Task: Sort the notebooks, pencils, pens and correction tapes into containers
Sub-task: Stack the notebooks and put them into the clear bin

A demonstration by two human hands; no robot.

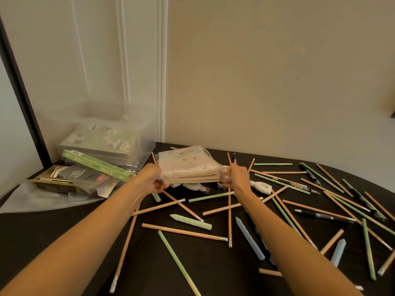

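Left hand [152, 179] and right hand [235, 176] curl fingers round a plastic-wrapped notebook stack [190, 167] near the far edge of the desk [149, 263].

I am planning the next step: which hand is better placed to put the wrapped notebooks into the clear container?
Probably the left hand: it grips the notebook pack on the side nearer the clear container. The right hand holds the far end.
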